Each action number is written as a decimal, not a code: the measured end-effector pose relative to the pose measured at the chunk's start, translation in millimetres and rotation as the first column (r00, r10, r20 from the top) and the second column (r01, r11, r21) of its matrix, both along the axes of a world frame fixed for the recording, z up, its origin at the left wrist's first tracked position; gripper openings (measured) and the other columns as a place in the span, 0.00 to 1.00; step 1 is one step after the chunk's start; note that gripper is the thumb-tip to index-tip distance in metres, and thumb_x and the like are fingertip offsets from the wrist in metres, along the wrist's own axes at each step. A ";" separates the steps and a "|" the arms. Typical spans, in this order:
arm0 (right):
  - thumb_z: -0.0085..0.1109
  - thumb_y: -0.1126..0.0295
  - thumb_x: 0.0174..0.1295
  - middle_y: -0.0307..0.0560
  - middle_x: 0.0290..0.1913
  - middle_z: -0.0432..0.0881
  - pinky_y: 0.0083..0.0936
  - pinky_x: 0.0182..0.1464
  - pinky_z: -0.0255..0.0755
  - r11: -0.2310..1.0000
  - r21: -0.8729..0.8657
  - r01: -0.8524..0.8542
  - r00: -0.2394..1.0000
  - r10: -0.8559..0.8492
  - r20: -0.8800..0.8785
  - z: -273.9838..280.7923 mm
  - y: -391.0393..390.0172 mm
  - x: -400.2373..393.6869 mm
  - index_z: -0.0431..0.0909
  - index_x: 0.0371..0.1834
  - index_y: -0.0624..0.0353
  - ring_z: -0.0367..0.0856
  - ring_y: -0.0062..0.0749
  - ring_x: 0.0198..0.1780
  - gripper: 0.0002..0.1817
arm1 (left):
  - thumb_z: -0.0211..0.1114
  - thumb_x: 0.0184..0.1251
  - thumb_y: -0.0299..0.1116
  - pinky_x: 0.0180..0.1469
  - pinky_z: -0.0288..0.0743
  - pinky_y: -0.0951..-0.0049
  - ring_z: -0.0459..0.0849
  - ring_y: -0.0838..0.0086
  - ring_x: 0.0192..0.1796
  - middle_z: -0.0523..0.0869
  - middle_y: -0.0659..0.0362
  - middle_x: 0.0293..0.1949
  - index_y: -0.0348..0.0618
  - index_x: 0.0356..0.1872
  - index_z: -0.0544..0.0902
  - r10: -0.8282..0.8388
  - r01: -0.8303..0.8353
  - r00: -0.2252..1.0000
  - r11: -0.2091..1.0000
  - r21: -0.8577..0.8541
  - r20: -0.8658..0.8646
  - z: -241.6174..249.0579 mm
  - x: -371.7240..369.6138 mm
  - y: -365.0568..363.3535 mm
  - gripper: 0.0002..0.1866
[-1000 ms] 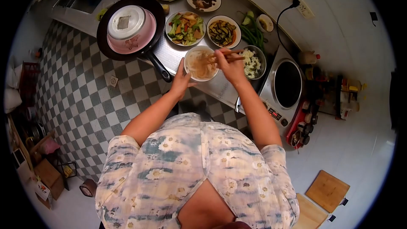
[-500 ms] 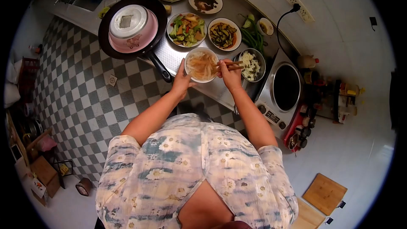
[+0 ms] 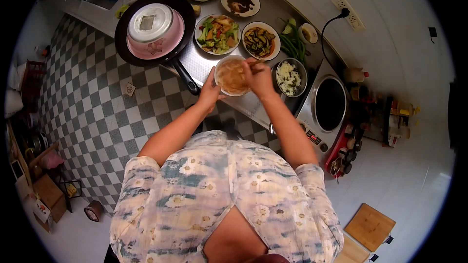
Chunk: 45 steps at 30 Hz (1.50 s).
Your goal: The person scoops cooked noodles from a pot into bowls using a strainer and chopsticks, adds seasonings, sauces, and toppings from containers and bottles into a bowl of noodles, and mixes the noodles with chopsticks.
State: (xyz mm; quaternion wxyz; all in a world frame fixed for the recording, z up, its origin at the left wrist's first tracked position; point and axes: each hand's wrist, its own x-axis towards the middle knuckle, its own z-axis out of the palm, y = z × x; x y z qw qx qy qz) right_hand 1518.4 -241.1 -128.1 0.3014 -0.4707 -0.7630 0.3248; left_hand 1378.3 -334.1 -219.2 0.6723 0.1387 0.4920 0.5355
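My left hand [image 3: 209, 93] grips the side of a white bowl [image 3: 233, 94], thumb near the front rim and fingers along its left side. Pale, reddish-brown strips [image 3: 231, 74] in liquid fill the bowl. In my right hand [image 3: 260, 82] are wooden chopsticks [image 3: 257, 64], their tips down over the bowl's right side, slightly blurred. Just behind the bowl stand a plate [image 3: 198, 47] of broccoli and mixed vegetables and a plate [image 3: 263, 59] of cooked green and red slices. A metal bowl [image 3: 303, 86] with white chopped pieces sits right of my right hand.
Left, a black frying pan [image 3: 122, 34] holds an upturned metal dish over a pink basin [image 3: 141, 48]; its handle [image 3: 184, 75] points toward me. Farther back are a plate [image 3: 255, 2] of dark paste and long green vegetables [image 3: 294, 46]. At right stands an induction cooker [image 3: 308, 112].
My right hand has turned, and the chopsticks, which pointed out to the right, now stand steeper over the bowl. The strips have shifted. My left hand keeps its grip.
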 end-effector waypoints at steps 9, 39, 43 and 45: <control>0.56 0.65 0.67 0.41 0.24 0.80 0.17 0.23 0.70 0.931 -0.343 0.123 0.969 -0.187 -0.160 54.6 1.2 34.6 0.80 0.35 0.65 0.75 0.19 0.20 0.12 | 0.45 0.69 0.18 0.51 0.81 0.58 0.71 0.61 0.64 0.58 0.55 0.71 0.61 0.75 0.45 -0.009 0.008 1.000 1.000 -0.030 -0.016 9.5 -0.5 -1.1 0.37; 0.60 0.68 0.63 0.48 0.30 0.85 0.26 0.35 0.73 0.987 -0.152 -0.054 0.996 0.044 -0.072 4.8 2.1 -2.1 0.80 0.36 0.65 0.82 0.30 0.31 0.10 | 0.47 0.72 0.22 0.51 0.79 0.57 0.72 0.63 0.63 0.61 0.58 0.70 0.62 0.75 0.47 0.025 -0.026 0.999 0.999 0.022 0.041 1.6 2.4 -4.6 0.35; 0.59 0.66 0.64 0.47 0.30 0.84 0.26 0.34 0.73 0.969 -0.225 -0.104 0.991 0.081 -0.108 -12.5 4.8 8.0 0.79 0.37 0.66 0.82 0.27 0.30 0.11 | 0.47 0.73 0.22 0.52 0.78 0.56 0.70 0.63 0.65 0.61 0.59 0.70 0.63 0.75 0.47 0.027 -0.026 0.997 1.000 -0.006 0.078 4.4 0.5 -3.3 0.35; 0.54 0.66 0.67 0.42 0.27 0.82 0.24 0.28 0.72 0.918 -0.395 -0.027 0.974 -0.065 -0.216 20.3 7.8 19.3 0.79 0.36 0.64 0.80 0.26 0.25 0.11 | 0.47 0.72 0.22 0.49 0.81 0.60 0.72 0.64 0.64 0.62 0.59 0.70 0.62 0.75 0.47 0.030 -0.030 0.999 1.000 -0.003 0.044 5.7 1.1 -3.3 0.35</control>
